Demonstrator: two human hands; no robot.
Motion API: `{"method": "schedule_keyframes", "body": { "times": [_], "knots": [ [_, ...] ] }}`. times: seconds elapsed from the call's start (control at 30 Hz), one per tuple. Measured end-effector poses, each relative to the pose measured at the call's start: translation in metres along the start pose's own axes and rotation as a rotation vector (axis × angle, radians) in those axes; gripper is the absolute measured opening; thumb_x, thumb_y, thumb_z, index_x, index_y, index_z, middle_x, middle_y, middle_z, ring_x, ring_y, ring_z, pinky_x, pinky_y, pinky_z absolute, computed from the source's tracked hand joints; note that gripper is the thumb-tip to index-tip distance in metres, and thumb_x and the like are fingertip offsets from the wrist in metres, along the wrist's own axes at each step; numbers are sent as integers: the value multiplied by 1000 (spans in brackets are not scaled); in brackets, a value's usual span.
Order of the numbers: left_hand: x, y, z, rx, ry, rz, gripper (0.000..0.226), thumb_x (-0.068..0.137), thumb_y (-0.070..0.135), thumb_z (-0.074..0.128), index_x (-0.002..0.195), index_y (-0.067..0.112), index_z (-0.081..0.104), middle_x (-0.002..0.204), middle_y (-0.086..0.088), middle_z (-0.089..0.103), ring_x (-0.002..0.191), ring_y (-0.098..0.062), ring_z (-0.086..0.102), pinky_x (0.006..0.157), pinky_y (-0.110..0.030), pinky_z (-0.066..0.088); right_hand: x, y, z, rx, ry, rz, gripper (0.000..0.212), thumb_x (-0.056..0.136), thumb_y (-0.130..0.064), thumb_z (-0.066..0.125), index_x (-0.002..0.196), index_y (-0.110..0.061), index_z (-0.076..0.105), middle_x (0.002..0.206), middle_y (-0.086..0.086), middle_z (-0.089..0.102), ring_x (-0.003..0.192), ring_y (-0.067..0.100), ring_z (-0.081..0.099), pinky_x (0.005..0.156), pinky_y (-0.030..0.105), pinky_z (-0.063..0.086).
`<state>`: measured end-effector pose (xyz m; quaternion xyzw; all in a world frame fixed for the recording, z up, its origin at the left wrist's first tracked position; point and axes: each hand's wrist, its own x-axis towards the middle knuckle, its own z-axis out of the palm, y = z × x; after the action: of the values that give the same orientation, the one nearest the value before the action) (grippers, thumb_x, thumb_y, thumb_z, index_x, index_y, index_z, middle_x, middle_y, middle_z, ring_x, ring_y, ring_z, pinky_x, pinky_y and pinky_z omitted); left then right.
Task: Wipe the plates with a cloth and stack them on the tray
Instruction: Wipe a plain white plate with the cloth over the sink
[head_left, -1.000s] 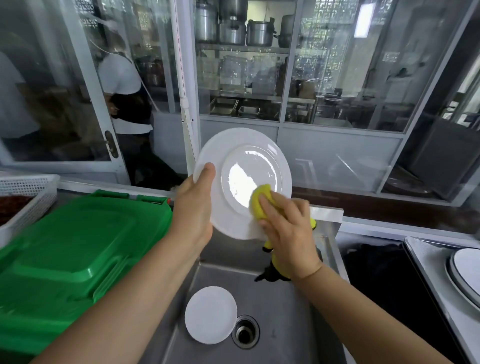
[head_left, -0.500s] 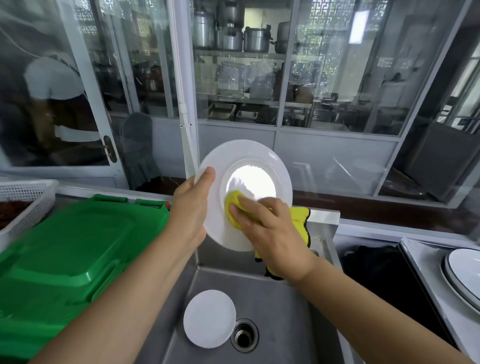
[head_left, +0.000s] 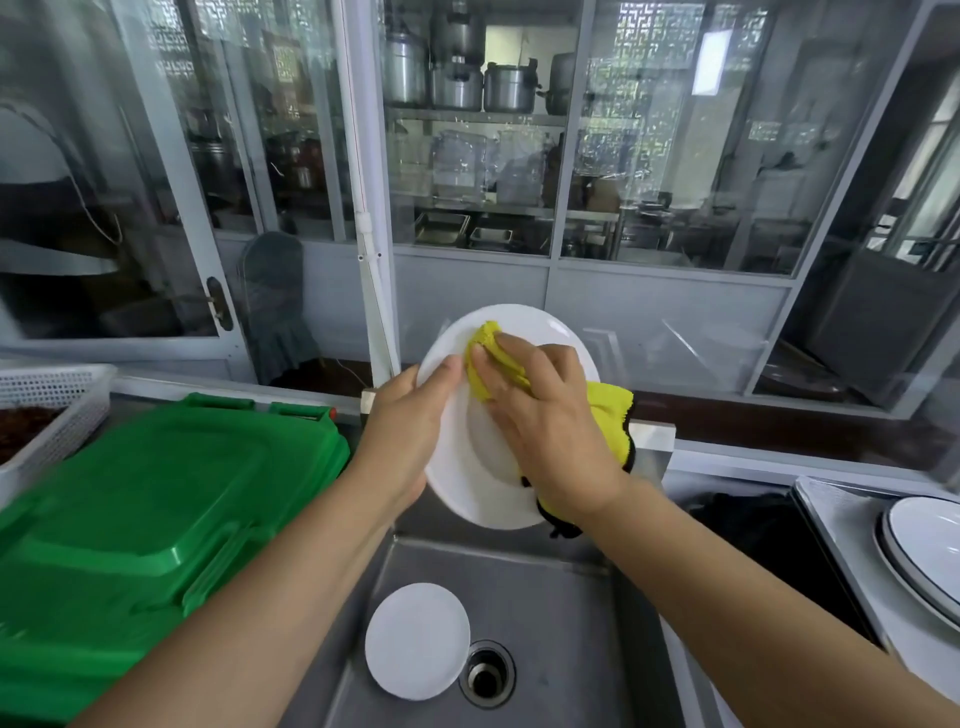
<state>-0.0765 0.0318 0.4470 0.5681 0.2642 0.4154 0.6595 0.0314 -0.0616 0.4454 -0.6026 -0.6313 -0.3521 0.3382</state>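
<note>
A white plate (head_left: 467, 488) is held upright above the steel sink (head_left: 545, 613). My left hand (head_left: 410, 431) grips its left rim, thumb on the front face. My right hand (head_left: 545, 421) presses a yellow cloth (head_left: 491, 353) flat against the upper part of the plate's face; the rest of the cloth hangs behind my wrist with a dark edge. A second small white plate (head_left: 418, 639) lies in the sink basin beside the drain (head_left: 487, 673). At the right edge, dark-rimmed white plates (head_left: 919, 545) sit stacked on a pale tray (head_left: 831, 514).
A green plastic lid (head_left: 156, 509) covers a bin to the left of the sink. A white perforated basket (head_left: 57, 410) with dark contents stands at the far left. Glass partitions and a white pipe (head_left: 376, 312) rise behind the sink. A dark gap (head_left: 758, 535) lies between sink and tray.
My right hand has slid the cloth from the plate's lower centre up and left to its upper part. The left hand's grip is unchanged.
</note>
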Motion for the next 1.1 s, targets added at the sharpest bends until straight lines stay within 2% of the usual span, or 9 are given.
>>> {"method": "schedule_keyframes", "body": {
  "times": [0.2, 0.3, 0.4, 0.57, 0.7, 0.83, 0.9, 0.97, 1.1],
  "knots": [
    [-9, 4, 8, 145, -102, 92, 20, 92, 31, 59, 78, 34, 74, 75, 0, 74, 68, -14, 71, 54, -22, 53, 35, 3, -8, 26, 56, 160, 31, 93, -15, 54, 122, -12, 65, 120, 8, 60, 95, 33, 50, 79, 44, 40],
    [-14, 7, 6, 208, -126, 175, 21, 88, 36, 61, 84, 18, 71, 77, -10, 72, 70, -19, 66, 64, -30, 50, 42, 13, -9, 105, 23, 289, 29, 93, -22, 49, 116, -22, 66, 113, -2, 61, 98, 24, 50, 83, 40, 37],
    [-20, 13, 2, 238, -117, 244, 40, 79, 46, 59, 81, 6, 65, 79, -22, 66, 68, -18, 58, 67, -33, 45, 44, 30, -12, 465, 40, 612, 24, 96, -25, 46, 110, -27, 66, 104, -9, 59, 99, 3, 53, 93, 32, 41],
    [-21, 20, -1, 160, -10, 324, 47, 72, 59, 57, 78, 12, 60, 70, -1, 61, 66, -13, 56, 61, -31, 45, 23, 39, -6, 782, 168, 1027, 27, 94, -23, 41, 87, -36, 64, 81, -18, 64, 77, 1, 57, 72, 25, 45],
    [-22, 2, 2, 107, -14, 312, 20, 76, 53, 59, 79, 37, 69, 79, 15, 71, 75, -3, 65, 65, -17, 52, 9, 35, 3, 981, 314, 1270, 20, 92, -25, 46, 93, -29, 65, 79, -12, 64, 72, 8, 58, 59, 20, 47],
    [-9, -5, -15, 120, -209, 153, 16, 75, 33, 64, 87, 30, 74, 89, 6, 75, 83, -9, 70, 68, -22, 55, 0, 40, -7, 810, 329, 1156, 24, 88, -28, 51, 78, -42, 67, 73, -19, 66, 65, -2, 59, 59, 14, 48],
    [3, 5, -18, 206, -285, 90, 21, 72, 31, 73, 92, 23, 71, 91, 2, 75, 84, -16, 72, 73, -32, 58, -3, 40, -8, 716, 249, 1034, 22, 89, -28, 52, 82, -43, 67, 87, -15, 66, 80, 1, 60, 72, 17, 48],
    [12, 14, -18, 327, -326, 87, 27, 71, 34, 81, 93, 24, 69, 93, 3, 75, 86, -19, 72, 82, -42, 57, -5, 38, -7, 602, 185, 898, 22, 91, -26, 52, 87, -46, 62, 97, -15, 59, 91, -6, 54, 80, 9, 40],
    [13, 17, -16, 350, -351, 124, 29, 66, 43, 76, 89, 27, 71, 90, 6, 75, 84, -16, 72, 82, -40, 56, -4, 38, -12, 395, 128, 667, 24, 93, -32, 46, 110, -40, 60, 100, -22, 47, 91, -13, 48, 72, 1, 33]
  ]
}}
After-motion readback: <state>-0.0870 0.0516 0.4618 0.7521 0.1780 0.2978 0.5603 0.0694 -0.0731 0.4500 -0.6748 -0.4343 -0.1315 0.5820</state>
